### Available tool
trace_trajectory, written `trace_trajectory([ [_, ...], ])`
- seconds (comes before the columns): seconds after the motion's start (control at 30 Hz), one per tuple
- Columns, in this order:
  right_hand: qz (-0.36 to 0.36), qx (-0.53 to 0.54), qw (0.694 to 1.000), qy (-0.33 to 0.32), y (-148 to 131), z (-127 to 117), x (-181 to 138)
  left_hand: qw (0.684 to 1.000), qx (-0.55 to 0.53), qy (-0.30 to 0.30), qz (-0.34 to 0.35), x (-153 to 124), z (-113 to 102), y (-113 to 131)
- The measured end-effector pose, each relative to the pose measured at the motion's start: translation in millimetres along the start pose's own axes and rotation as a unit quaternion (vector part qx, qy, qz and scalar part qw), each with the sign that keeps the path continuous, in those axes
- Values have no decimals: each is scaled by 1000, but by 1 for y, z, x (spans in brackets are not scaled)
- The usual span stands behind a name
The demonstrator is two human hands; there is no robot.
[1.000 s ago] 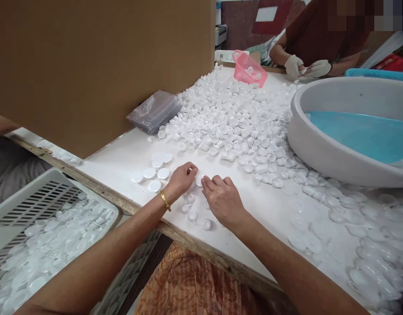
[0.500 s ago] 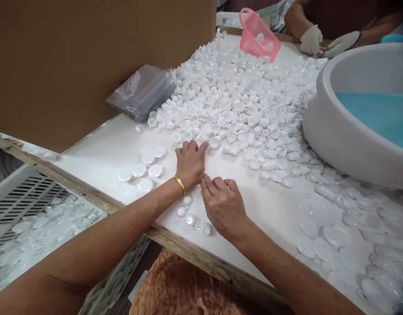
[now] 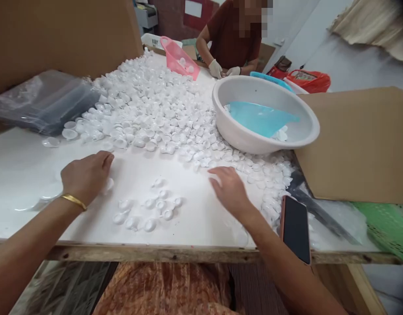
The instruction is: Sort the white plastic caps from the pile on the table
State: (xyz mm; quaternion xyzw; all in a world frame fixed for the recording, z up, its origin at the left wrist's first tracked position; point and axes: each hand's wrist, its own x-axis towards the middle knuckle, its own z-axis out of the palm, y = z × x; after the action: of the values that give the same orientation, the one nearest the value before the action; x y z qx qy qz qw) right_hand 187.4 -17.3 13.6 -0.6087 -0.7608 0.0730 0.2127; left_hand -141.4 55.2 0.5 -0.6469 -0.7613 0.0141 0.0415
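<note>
A big heap of small white plastic caps [image 3: 162, 109] covers the far half of the white table [image 3: 27, 162]. My left hand [image 3: 86, 175], with a gold bangle on the wrist, rests palm down near the heap's front edge, fingers curled over a cap or two. My right hand [image 3: 229, 188] lies flat on the table, fingers stretched toward the caps below the basin. Between my hands sits a small loose cluster of caps [image 3: 149, 208]. Flat white lids [image 3: 49, 190] lie left of my left hand.
A grey round basin [image 3: 306, 131] with a blue scoop [image 3: 257, 118] stands at the right. A phone [image 3: 295, 227] lies at the table's front edge. Cardboard [image 3: 359, 140], plastic bags [image 3: 44, 105] and a pink basket [image 3: 178, 59] surround the heap. A person in gloves [image 3: 221, 70] works at the far end.
The view has swung right. My hands, close together before, have spread apart: the left has gone left, the right has moved right toward the caps below the basin.
</note>
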Motion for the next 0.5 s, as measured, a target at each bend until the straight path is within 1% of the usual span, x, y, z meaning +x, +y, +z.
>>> trace_trajectory([
  [0.03,43,-44,998,-3,17,-8,-7,1000,-14,-3,-26,2,1,-6],
  [0.07,70,-86,993,-25,32,-13,-13,998,-26,4,-48,4,2,-10],
  [0.1,80,-112,989,-59,43,-16,-19,997,-34,17,-61,5,3,-13],
  [0.17,78,-150,979,-114,55,-15,-29,995,-45,59,-67,3,2,-15],
  [0.23,66,-178,972,-140,57,-11,-36,991,-75,104,-36,-5,-3,-11],
  [0.27,62,-195,968,-143,56,-8,-38,987,-105,118,-7,-12,-6,-8],
  [0.3,61,-210,966,-140,54,-7,-39,982,-147,117,36,-19,-9,-3],
  [0.33,64,-221,965,-129,51,-7,-38,974,-190,98,79,-27,-11,3],
  [0.4,80,-201,973,-85,42,-9,-32,956,-244,5,162,-41,-11,18],
  [0.43,93,-155,981,-63,35,-10,-28,948,-258,-33,184,-47,-9,25],
  [0.5,124,6,991,-52,15,-11,-15,937,-269,-68,214,-53,-4,39],
])
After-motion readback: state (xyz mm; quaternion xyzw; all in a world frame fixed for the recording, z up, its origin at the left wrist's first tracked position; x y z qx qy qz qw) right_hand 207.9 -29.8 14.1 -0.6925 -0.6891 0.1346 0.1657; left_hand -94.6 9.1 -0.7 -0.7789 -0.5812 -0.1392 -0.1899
